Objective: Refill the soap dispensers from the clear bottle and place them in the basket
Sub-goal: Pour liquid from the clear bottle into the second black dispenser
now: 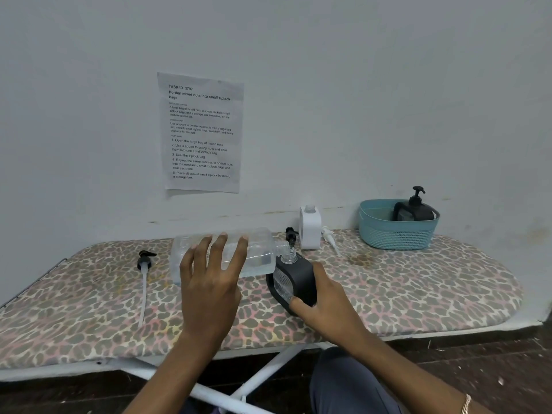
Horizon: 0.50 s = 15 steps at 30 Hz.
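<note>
The clear bottle, square-sided with liquid pooled along its lower side, lay tipped nearly level in the left hand, whose fingers wrapped over its top. Its mouth met the open clear neck of the black dispenser, which leaned on the leopard-print ironing board, grasped by the right hand. A second black dispenser with its pump on stood in the teal basket, its lower body hidden by the wall. A loose black pump behind the bottle's neck was partly hidden. Any stream was hard to make out.
</note>
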Tool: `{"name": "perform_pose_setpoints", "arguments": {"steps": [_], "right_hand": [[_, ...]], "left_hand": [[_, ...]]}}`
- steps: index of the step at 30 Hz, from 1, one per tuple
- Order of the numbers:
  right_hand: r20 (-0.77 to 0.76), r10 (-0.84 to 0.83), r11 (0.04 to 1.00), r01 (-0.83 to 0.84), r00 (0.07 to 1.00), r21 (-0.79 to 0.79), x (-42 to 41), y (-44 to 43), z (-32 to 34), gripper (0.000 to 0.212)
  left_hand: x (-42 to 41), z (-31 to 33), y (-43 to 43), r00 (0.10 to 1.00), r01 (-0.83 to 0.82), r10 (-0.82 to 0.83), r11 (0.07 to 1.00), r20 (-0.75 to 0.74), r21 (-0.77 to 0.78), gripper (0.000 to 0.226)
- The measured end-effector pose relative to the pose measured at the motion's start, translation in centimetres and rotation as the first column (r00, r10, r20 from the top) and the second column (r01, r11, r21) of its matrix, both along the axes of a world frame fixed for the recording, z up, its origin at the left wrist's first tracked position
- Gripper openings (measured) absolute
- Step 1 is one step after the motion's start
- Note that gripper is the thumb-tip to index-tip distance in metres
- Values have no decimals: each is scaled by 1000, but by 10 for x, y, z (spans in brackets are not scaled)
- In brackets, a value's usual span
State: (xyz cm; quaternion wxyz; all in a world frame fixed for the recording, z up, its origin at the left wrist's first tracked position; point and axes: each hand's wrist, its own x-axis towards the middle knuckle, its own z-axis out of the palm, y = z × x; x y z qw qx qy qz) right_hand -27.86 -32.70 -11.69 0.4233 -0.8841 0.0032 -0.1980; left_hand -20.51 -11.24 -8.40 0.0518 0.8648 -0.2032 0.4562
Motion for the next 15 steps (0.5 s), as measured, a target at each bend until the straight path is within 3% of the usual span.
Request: {"name": "perform_pose_setpoints", "arguments": {"steps": [15], "right_hand": [[10, 5, 1000, -5, 1000, 6, 1, 0, -2, 49]], "left_hand": [[-1, 0, 0, 1000, 3, -3, 1000, -8, -1, 83]]}}
